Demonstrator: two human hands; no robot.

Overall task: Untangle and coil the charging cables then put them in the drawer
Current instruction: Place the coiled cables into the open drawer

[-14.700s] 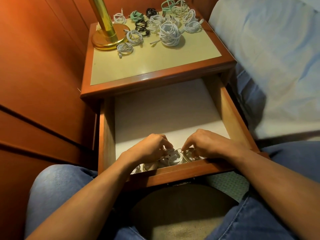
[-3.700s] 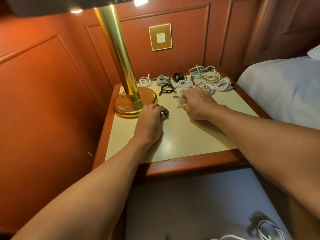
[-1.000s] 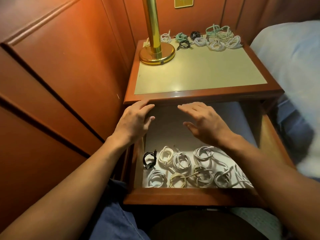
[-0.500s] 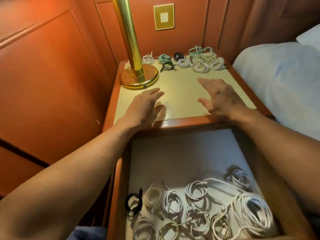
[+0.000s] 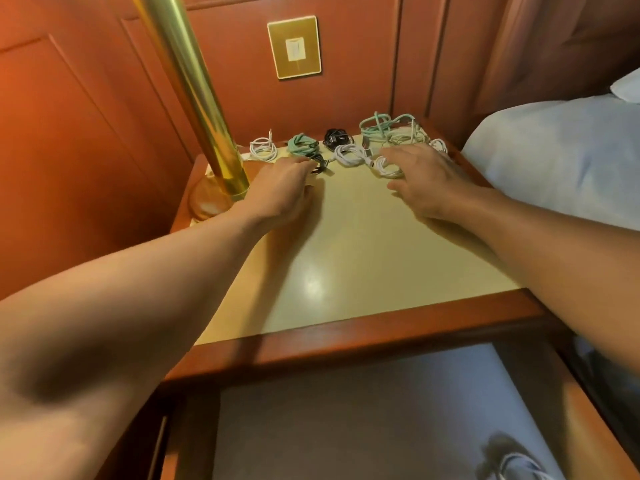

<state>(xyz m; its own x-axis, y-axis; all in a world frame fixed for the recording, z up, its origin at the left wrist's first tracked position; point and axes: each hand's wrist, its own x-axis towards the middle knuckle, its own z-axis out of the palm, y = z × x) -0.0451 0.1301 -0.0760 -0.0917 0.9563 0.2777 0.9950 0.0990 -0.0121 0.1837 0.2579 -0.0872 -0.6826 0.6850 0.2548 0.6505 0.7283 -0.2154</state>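
At the back of the nightstand (image 5: pixel 346 258), close to the wall, I see what is left of the job. A small white coil (image 5: pixel 263 149) lies beside the brass lamp (image 5: pixel 194 98), then a green coil (image 5: pixel 300 146), a black coil (image 5: pixel 334 136) and another white coil (image 5: pixel 349 156). In the far right corner sits a loose green-and-white tangle (image 5: pixel 391 130) that I judge has not been sorted.

My left hand (image 5: pixel 280 190) lies low over the top with fingers stretched forward, their tips at a small black cable (image 5: pixel 320 167) but not curled round it. My right hand (image 5: pixel 427 181) is spread, fingers straight and apart, over the nearest white coil (image 5: pixel 387 167), holding nothing.

Below, the drawer (image 5: pixel 346 427) stands open, and one stowed white cable (image 5: pixel 523 467) shows at its near right edge. The rest of that end is out of frame, so I cannot count what is in. By my reckoning the work is partly done: several coils need only carrying down, while the tangle wants untangling and winding first.
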